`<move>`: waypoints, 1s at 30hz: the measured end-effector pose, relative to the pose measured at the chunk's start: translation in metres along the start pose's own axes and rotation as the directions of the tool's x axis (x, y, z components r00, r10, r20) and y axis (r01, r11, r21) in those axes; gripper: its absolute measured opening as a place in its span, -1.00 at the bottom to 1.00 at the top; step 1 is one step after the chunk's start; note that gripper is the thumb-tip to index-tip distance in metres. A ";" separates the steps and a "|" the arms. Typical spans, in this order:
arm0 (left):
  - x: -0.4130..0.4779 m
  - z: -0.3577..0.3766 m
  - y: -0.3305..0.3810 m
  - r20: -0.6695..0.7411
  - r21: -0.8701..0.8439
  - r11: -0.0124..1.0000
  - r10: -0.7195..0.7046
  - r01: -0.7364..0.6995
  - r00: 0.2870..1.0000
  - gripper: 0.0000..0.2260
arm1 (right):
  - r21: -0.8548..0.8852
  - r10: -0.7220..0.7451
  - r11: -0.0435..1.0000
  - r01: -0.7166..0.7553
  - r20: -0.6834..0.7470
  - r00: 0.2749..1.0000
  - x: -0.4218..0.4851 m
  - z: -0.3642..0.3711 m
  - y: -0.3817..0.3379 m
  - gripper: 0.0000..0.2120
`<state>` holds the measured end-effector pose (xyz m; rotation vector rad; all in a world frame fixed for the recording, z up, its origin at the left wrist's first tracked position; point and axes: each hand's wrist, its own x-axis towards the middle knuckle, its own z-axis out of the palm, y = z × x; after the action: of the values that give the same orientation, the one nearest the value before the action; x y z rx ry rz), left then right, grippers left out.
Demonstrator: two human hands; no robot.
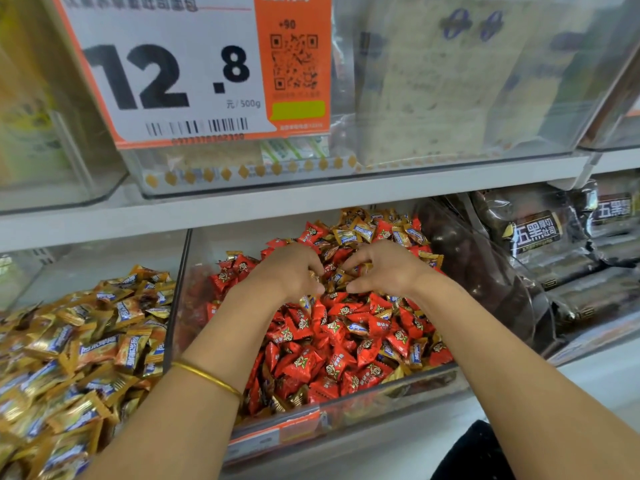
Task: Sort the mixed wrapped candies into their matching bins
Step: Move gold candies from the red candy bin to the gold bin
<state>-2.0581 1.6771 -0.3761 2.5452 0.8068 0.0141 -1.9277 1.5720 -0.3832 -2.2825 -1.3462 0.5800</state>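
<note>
Gold candies (306, 301) in left hand (284, 271), near right hand (388, 271) (mixed bin (178, 289))

Head camera faces forward-down, close over bin (180, 289); edges apparently distorted.

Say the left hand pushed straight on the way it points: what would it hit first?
Most likely the heap of red and gold candies at the back of the middle bin; the left hand aims up into it. The right hand sits close beside that line, though depth is unclear.
</note>
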 end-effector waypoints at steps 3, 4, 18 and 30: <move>0.001 0.005 0.000 0.037 0.114 0.993 0.005 -0.009 0.999 -0.75 | -0.168 -0.027 0.985 0.031 0.026 0.999 0.004 0.005 -0.002 -0.51; 0.002 0.006 -0.001 0.025 0.123 0.992 0.006 -0.009 1.000 -0.80 | -0.198 -0.029 0.980 0.031 0.012 1.000 0.006 0.007 -0.002 -0.52; 0.004 0.010 -0.001 0.020 0.144 0.983 0.112 -0.114 0.993 -0.65 | -0.199 -0.073 0.979 0.037 -0.176 0.982 0.010 0.018 0.003 -0.83; 0.008 0.014 -0.001 -0.161 0.042 0.997 0.073 -0.067 0.984 -0.80 | -0.111 -0.104 0.991 0.078 -0.260 0.960 -0.004 0.012 0.007 -0.89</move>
<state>-2.0503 1.6759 -0.3902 2.6315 0.7839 0.2347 -1.9308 1.5674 -0.3963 -2.2643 -1.3635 0.1711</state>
